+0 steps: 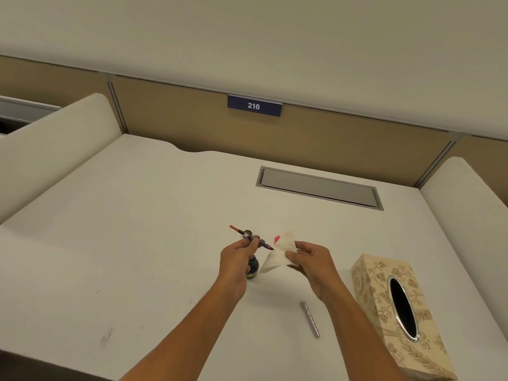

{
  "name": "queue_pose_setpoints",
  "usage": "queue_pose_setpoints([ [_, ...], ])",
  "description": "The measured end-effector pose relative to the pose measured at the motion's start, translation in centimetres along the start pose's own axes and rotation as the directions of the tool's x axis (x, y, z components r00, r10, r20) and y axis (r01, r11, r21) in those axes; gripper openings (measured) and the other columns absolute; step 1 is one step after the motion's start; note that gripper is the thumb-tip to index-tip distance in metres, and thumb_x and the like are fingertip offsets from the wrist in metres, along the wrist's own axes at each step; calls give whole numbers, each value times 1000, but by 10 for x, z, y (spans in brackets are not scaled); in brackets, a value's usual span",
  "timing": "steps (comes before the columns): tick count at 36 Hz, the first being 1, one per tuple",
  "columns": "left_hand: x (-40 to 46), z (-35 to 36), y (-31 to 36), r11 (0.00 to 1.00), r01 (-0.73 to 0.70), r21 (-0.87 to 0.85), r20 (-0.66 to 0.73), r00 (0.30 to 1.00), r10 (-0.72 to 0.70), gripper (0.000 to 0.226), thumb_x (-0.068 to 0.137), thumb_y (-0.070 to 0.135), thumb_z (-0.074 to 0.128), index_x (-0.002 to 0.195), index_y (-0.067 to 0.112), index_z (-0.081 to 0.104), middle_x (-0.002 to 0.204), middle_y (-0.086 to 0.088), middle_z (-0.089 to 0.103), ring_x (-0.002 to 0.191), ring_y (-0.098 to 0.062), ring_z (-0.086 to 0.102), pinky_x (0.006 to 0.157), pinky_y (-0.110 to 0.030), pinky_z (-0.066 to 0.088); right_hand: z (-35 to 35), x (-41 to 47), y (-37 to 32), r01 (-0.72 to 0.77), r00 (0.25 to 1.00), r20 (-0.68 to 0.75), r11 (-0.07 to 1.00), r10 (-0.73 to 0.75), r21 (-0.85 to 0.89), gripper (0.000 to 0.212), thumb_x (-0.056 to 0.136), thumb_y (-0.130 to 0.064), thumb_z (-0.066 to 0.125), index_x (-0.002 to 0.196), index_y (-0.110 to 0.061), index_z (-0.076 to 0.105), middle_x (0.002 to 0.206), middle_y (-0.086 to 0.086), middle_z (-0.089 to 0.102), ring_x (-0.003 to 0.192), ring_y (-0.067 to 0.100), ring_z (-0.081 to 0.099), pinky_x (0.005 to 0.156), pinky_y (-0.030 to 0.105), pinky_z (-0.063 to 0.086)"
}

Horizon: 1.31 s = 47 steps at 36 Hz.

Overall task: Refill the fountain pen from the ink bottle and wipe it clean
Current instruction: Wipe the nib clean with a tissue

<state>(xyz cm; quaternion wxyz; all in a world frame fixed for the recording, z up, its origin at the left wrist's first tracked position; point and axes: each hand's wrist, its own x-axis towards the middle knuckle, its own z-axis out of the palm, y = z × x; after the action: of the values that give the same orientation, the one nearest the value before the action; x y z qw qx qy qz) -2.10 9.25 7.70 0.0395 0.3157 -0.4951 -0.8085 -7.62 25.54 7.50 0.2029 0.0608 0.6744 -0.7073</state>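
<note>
My left hand (238, 255) holds the fountain pen (248, 237) above the desk, its reddish converter end up-left and its nib pointing right. The nib tip touches or nearly touches a white tissue (279, 253) pinched in my right hand (308, 258). A pink-red ink stain (276, 239) marks the tissue near its top. The dark ink bottle (253, 268) stands on the desk just below my left hand, partly hidden by it. A small round bottle cap (248, 232) lies behind the pen.
The pen's grey barrel (311, 318) lies on the white desk (137, 229) near the front. A patterned tissue box (398, 312) sits at the right. A grey cable hatch (319, 187) is set in the desk farther back. Padded dividers flank both sides.
</note>
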Motion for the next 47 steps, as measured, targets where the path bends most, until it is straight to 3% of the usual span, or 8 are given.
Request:
queue_pose_setpoints([
  [6, -2, 2, 1, 1000, 0, 16, 6, 1000, 0, 7, 87, 21, 70, 82, 23, 76, 93, 7, 67, 87, -10, 52, 84, -30, 37, 2, -1, -1, -70, 996, 52, 995, 67, 70, 22, 88, 7, 64, 109, 2, 70, 97, 16, 76, 83, 23, 74, 69, 26, 59],
  [15, -1, 4, -4, 996, -16, 88, -10, 1000, 17, 10, 89, 20, 68, 93, 19, 77, 87, 3, 64, 72, -12, 47, 57, -23, 37, 6, -4, -4, -102, 990, 103, 990, 92, 97, 24, 92, 2, 62, 115, -1, 68, 105, 16, 74, 84, 21, 72, 66, 27, 59],
  [19, -3, 3, -5, 994, -12, 111, -9, 1000, 13, 14, 89, 18, 68, 100, 16, 76, 100, 0, 70, 85, -13, 54, 94, -46, 48, 7, -6, -6, -102, 991, 95, 992, 95, 73, 26, 93, -1, 62, 118, -2, 68, 108, 18, 73, 80, 21, 71, 63, 28, 60],
  [23, -3, 2, -6, 994, -34, 105, -20, 999, 37, 9, 89, 18, 68, 93, 22, 76, 101, -1, 71, 89, -17, 55, 69, -25, 42, 8, -6, -7, -108, 991, 90, 992, 102, 71, 27, 93, -1, 62, 120, 0, 66, 110, 19, 72, 78, 22, 70, 63, 28, 60],
  [27, -2, 2, -7, 993, -34, 114, -14, 999, 36, 10, 89, 18, 68, 89, 25, 75, 101, -2, 71, 90, -19, 55, 78, -39, 46, 9, -7, -9, -125, 989, 96, 986, 115, 111, 27, 93, -1, 61, 120, 2, 65, 109, 18, 72, 80, 23, 70, 63, 30, 61],
  [31, -3, 3, -6, 991, -57, 119, -12, 998, 59, 17, 90, 16, 67, 82, 28, 74, 94, -2, 69, 83, -19, 52, 61, -25, 40, 10, -10, -12, -169, 981, 121, 971, 150, 167, 20, 96, -14, 61, 109, -1, 70, 107, 18, 72, 83, 27, 70, 71, 37, 62],
  [37, -6, 3, -6, 992, -38, 121, -7, 999, 40, 14, 91, 16, 67, 87, 26, 75, 91, 0, 69, 83, -18, 54, 66, -25, 42, 10, -11, -15, -196, 978, 100, 965, 181, 175, 37, 96, -34, 60, 101, 1, 69, 96, 16, 72, 84, 28, 70, 71, 37, 61],
  [47, -10, 6, -5, 992, -47, 115, 20, 999, 45, 15, 91, 15, 66, 89, 27, 74, 93, 3, 71, 83, -14, 56, 67, -23, 42, 11, -11, -12, -124, 991, 57, 987, 118, 106, 20, 83, -3, 74, 102, 3, 70, 94, 14, 73, 78, 21, 72, 66, 28, 60],
])
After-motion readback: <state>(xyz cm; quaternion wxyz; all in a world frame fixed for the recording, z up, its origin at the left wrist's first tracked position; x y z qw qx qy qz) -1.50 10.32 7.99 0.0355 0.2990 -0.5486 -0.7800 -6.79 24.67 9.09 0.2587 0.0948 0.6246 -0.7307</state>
